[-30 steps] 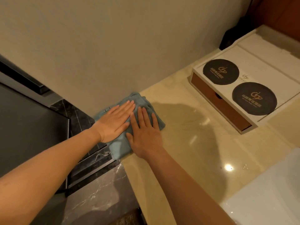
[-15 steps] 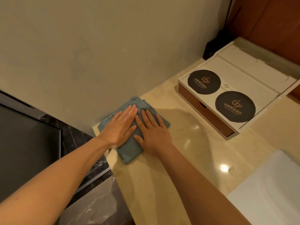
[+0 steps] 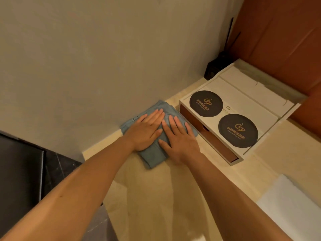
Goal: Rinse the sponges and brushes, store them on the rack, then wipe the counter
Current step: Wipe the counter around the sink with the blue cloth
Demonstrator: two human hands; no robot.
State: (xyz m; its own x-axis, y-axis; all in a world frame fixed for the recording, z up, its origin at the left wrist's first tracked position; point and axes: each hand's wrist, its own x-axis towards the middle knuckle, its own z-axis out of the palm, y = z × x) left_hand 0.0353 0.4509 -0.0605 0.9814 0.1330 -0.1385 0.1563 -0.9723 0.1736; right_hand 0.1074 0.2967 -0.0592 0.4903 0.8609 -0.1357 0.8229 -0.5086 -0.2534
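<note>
A white box (image 3: 246,100) with a brown drawer front stands on the beige counter (image 3: 156,197), closing off the stretch along the wall to the right. A small black object (image 3: 214,68) sits in the far corner behind it. Two dark round coasters (image 3: 206,103) lie on the box's top, apart from each other. The folded blue cloth (image 3: 152,156) lies by the wall, its right edge just beside the box. The left hand (image 3: 145,131) and right hand (image 3: 180,138) press flat on it, fingers straight, grasping nothing.

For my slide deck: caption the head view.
Left hand and right hand press a blue cloth onto the beige counter beside a white tray.
</note>
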